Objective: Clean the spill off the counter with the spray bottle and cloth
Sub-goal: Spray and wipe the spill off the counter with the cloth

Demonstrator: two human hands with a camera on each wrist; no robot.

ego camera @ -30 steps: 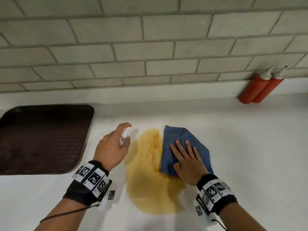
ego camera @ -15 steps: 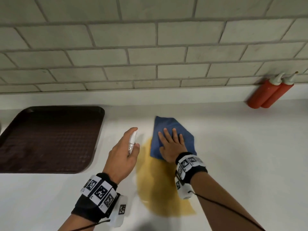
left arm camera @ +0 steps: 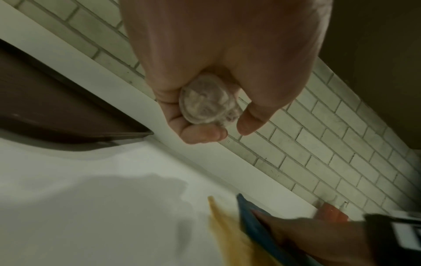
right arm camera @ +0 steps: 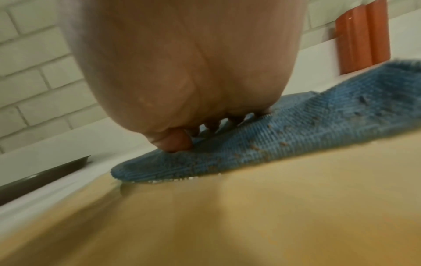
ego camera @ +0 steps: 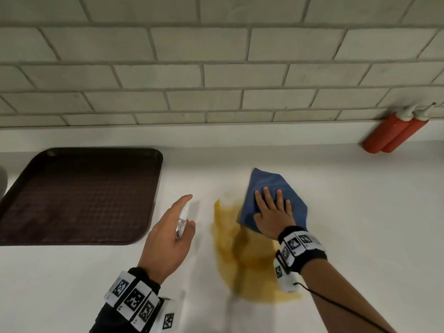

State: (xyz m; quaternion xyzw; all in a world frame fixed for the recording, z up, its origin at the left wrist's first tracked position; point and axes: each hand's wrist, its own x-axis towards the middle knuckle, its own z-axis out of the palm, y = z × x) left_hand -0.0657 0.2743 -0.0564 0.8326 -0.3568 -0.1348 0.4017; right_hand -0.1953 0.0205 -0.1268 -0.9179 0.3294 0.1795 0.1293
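The right hand [ego camera: 272, 216] presses flat, fingers spread, on the blue woven cloth [ego camera: 271, 188] at the far edge of the yellow-brown liquid spill [ego camera: 242, 258]; the left hand [ego camera: 168, 239] grips a small clear plastic spray bottle [ego camera: 183, 218] above the white surface [ego camera: 360, 212], beside the spill

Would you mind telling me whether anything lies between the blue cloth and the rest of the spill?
Nothing visible does. The blue cloth, pressed flat by the right hand, already overlaps the spill, which spreads unobstructed across the counter.
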